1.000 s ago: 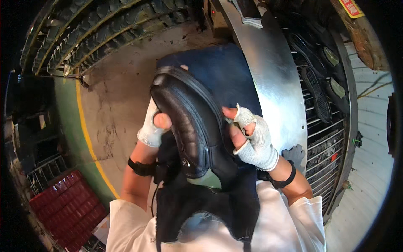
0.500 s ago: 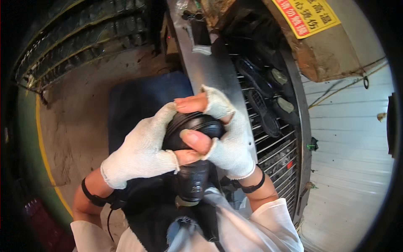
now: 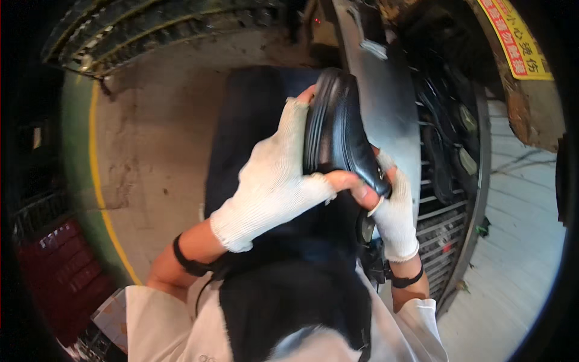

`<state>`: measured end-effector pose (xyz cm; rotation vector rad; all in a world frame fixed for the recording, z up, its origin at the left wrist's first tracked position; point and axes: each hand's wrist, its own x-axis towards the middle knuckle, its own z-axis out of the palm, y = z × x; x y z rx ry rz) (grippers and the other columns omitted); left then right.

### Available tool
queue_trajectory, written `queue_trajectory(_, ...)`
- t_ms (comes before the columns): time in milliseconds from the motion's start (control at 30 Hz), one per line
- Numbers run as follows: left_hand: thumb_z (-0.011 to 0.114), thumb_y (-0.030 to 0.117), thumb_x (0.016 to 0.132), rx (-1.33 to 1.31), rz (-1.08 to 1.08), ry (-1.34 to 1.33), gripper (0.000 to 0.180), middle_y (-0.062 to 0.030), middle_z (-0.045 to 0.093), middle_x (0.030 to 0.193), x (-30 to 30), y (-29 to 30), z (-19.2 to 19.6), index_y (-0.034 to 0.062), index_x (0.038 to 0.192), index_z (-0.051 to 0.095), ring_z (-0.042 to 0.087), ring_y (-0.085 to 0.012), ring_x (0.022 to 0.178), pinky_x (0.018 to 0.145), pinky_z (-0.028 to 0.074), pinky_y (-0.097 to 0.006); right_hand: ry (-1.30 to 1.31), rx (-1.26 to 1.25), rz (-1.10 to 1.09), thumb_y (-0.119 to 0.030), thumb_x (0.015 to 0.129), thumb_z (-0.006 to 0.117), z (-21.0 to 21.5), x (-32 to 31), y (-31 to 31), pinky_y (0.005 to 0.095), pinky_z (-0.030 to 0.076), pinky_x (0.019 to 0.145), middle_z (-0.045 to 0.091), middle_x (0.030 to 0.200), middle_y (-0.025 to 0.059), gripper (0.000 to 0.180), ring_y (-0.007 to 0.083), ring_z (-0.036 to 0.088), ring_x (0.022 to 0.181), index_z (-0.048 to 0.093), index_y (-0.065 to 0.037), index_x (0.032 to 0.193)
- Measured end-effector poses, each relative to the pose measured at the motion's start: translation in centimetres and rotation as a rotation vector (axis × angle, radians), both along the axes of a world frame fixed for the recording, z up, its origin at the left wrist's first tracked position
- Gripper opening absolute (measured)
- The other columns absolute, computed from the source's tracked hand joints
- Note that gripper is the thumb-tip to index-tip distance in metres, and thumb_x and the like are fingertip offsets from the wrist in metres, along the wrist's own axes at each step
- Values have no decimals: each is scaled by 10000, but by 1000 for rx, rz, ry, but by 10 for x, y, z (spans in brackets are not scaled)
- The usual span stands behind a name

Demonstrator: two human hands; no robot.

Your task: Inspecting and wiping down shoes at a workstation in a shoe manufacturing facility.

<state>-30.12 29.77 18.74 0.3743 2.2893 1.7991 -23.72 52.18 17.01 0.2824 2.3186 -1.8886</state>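
Observation:
A black leather shoe (image 3: 338,127) is held up before me, turned on its side with its ridged sole edge toward the left. My left hand (image 3: 271,175), in a white fingerless knit glove, is closed on the sole side, its fingertips at the upper end and its thumb across the lower part. Gloved the same way, my right hand (image 3: 395,211) grips the lower right end of the shoe, thumb in front and fingers partly hidden behind it. Both thumbs come close together near that end.
To the right, a metal ledge (image 3: 389,102) runs beside a barred rack (image 3: 443,217) holding several dark shoes (image 3: 440,160). A brown box-like housing (image 3: 534,114) with a yellow label hangs at upper right. A dark blue surface (image 3: 241,120) lies beyond my left hand; a red crate (image 3: 60,265) stands at lower left.
The shoe has turned onto its side and risen to the right, showing its sole edge. My right hand has moved down to its lower end; the view has shifted left.

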Motion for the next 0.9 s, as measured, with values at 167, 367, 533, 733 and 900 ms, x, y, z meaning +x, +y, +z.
queue_trajectory(167, 670, 149, 1005, 1, -119, -45, 840, -239, 580, 1495, 34, 2, -25, 22, 1689, 200, 647, -319, 1315, 1098, 486, -365, -270, -163, -84, -200, 886, 872, 13, -11, 21, 292, 539, 958, 731, 1202, 81, 600, 130, 665, 1073, 640, 45, 1382)
queue_trajectory(367, 955, 312, 803, 293, -29, -91, 1145, -182, 519, 1538, 18, 5, -7, -22, 1644, 253, 524, -268, 1416, 1168, 434, -382, 386, 91, -198, -425, 804, 925, -22, 7, -24, 358, 523, 1019, 702, 1249, 151, 887, 246, 687, 1142, 541, 41, 1454)
queue_trajectory(533, 842, 280, 859, -163, -393, 223, 720, -107, 645, 1469, -39, -22, 15, 84, 1491, 560, 658, -336, 1291, 1021, 536, -390, -59, -500, -238, -537, 1092, 501, -68, 10, 2, 441, 474, 1136, 586, 1491, 184, 700, 294, 585, 1372, 499, 19, 1519)
queue_trajectory(733, 636, -52, 821, -526, -709, 498, 616, -6, 584, 1572, -21, -68, -75, 256, 1345, 735, 382, -356, 1567, 1266, 358, -532, 52, -298, -42, -54, 1019, 693, -70, -71, -36, 291, 500, 1059, 634, 1393, 110, 573, 166, 617, 1265, 505, -21, 1560)
queue_trajectory(900, 735, 170, 944, 162, 4, 37, 666, -201, 514, 1598, -43, -55, -78, 12, 1549, 505, 415, -295, 1544, 1272, 313, -486, 40, -206, -69, -85, 973, 765, -59, -100, -25, 240, 542, 820, 693, 1109, 22, 535, 92, 647, 917, 598, -10, 1475)
